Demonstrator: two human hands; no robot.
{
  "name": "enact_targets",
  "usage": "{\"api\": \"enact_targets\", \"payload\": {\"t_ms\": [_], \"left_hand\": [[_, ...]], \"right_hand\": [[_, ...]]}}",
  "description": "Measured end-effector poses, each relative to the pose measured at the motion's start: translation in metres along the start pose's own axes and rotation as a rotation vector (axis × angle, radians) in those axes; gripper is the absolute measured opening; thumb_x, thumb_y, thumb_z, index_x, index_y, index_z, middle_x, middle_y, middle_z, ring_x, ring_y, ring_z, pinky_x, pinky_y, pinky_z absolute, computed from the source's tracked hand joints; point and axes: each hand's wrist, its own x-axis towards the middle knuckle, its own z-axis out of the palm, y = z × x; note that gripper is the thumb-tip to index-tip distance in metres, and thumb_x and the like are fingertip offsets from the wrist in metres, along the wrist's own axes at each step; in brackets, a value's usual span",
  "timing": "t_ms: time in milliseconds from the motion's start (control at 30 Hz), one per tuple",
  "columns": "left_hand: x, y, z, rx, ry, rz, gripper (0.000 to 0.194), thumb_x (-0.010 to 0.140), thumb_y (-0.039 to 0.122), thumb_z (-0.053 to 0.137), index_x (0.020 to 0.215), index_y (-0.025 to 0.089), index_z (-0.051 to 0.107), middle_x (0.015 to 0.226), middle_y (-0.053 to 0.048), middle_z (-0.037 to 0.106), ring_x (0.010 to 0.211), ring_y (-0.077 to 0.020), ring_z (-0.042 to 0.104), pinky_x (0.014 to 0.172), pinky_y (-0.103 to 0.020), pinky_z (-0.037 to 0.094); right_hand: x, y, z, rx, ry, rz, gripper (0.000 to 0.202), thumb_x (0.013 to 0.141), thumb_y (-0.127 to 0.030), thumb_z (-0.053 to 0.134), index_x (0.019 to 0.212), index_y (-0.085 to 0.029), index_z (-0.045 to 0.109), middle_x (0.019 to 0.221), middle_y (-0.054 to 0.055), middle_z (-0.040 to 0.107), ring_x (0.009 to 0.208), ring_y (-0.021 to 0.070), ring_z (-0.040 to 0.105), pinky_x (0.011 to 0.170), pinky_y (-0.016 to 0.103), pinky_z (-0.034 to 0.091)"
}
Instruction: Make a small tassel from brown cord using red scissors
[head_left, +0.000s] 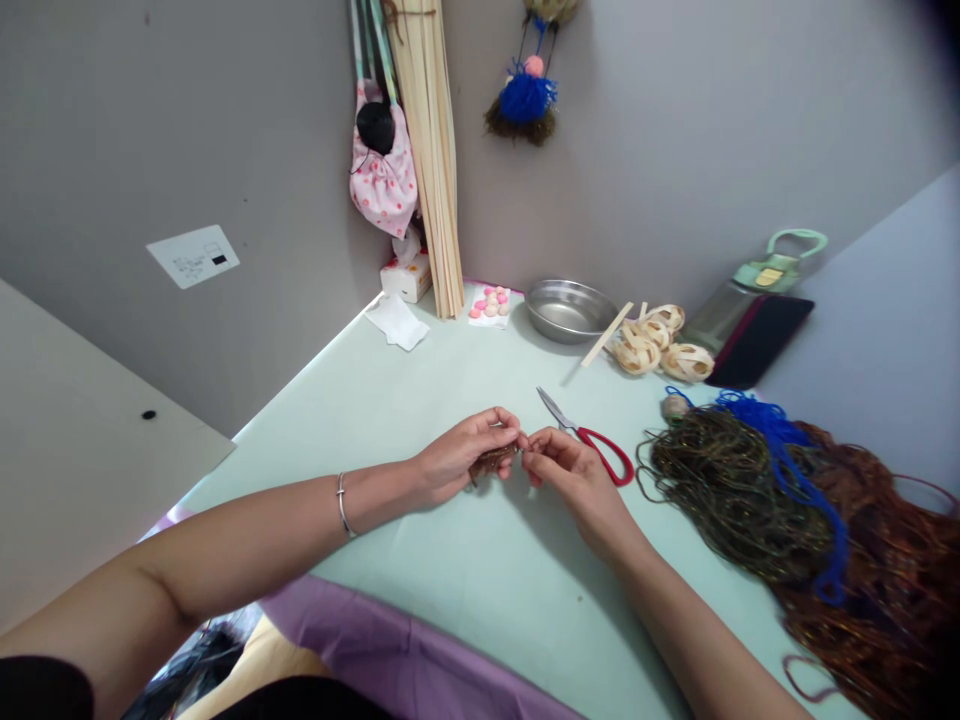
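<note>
Over the middle of the pale green table (450, 560), my left hand (472, 450) is closed on a small bundle of brown yarn (495, 458), whose loose ends hang below the fingers. My right hand (566, 465) meets it at the bundle's right end, thumb and forefinger pinched together. What that pinch holds is too small to make out. Red-handled scissors (592, 440) lie just behind my right hand, with the blades pointing to the back left.
Brown, dark green and blue yarn (735, 490) is heaped at right. Further back are a metal bowl (570, 310), wood-strip balls (652, 340), a bottle (731, 300), a phone (761, 340), pink and white beads (491, 303), tissues (397, 320) and upright wooden strips (431, 160).
</note>
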Motion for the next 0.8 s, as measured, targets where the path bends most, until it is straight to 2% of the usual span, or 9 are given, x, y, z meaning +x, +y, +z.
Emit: {"api": "enact_targets", "payload": {"t_ms": [100,200,300,400,533,700,800], "left_hand": [[-0.0009,0.0018,0.0013,-0.043,-0.030,0.049,0.023,0.086,0.037,0.065,0.091,0.020,0.051,0.100,-0.002,0.062,0.061,-0.0036,0.052,0.058,-0.016,0.042],[-0.0013,0.0017,0.0027,-0.026,0.030,0.089,0.024,0.086,0.037,0.066,0.091,0.020,0.050,0.106,-0.003,0.063,0.063,-0.0034,0.052,0.061,-0.016,0.043],[-0.0011,-0.0009,0.0027,0.036,0.110,0.075,0.027,0.083,0.038,0.069,0.090,0.019,0.051,0.089,0.000,0.063,0.063,-0.0053,0.055,0.061,-0.017,0.044],[-0.0005,-0.0042,0.0011,0.062,0.092,0.019,0.033,0.077,0.038,0.075,0.094,0.019,0.053,0.076,0.002,0.060,0.065,-0.0083,0.059,0.062,-0.019,0.044],[-0.0001,-0.0054,-0.0003,0.045,0.022,-0.038,0.034,0.075,0.039,0.076,0.091,0.017,0.056,0.073,0.001,0.061,0.064,-0.0087,0.059,0.062,-0.020,0.045],[-0.0006,-0.0038,0.0007,0.043,0.067,-0.003,0.030,0.077,0.040,0.073,0.087,0.019,0.055,0.069,0.002,0.060,0.062,-0.0091,0.059,0.060,-0.019,0.045],[-0.0006,-0.0052,0.0007,0.069,0.073,0.013,0.030,0.077,0.040,0.073,0.087,0.018,0.056,0.071,0.002,0.060,0.061,-0.0084,0.058,0.059,-0.019,0.045]], "right_hand": [[-0.0004,0.0019,0.0007,0.027,-0.050,-0.008,0.016,0.080,-0.032,0.066,0.075,-0.019,0.059,0.063,-0.003,0.055,0.060,0.0127,0.047,0.060,0.027,0.036],[-0.0005,0.0034,0.0005,0.046,-0.022,-0.037,0.017,0.082,-0.033,0.068,0.076,-0.019,0.059,0.063,-0.003,0.054,0.060,0.0123,0.046,0.060,0.027,0.035],[0.0002,0.0046,-0.0007,0.062,0.020,-0.076,0.018,0.083,-0.035,0.068,0.079,-0.019,0.060,0.064,-0.003,0.054,0.059,0.0122,0.046,0.060,0.027,0.035],[0.0006,0.0046,-0.0015,0.059,0.044,-0.107,0.018,0.084,-0.036,0.068,0.081,-0.019,0.062,0.070,-0.002,0.057,0.061,0.0125,0.049,0.060,0.028,0.037],[0.0003,0.0022,-0.0009,0.029,0.059,-0.121,0.019,0.082,-0.037,0.069,0.080,-0.019,0.061,0.070,-0.002,0.056,0.061,0.0126,0.048,0.059,0.028,0.038],[0.0000,0.0008,-0.0015,0.008,0.063,-0.083,0.022,0.085,-0.040,0.067,0.082,-0.019,0.059,0.070,-0.003,0.056,0.063,0.0123,0.049,0.062,0.027,0.039],[-0.0007,0.0018,-0.0026,-0.008,0.009,-0.052,0.026,0.090,-0.044,0.061,0.081,-0.019,0.058,0.069,-0.002,0.057,0.064,0.0128,0.049,0.064,0.027,0.038]]}}
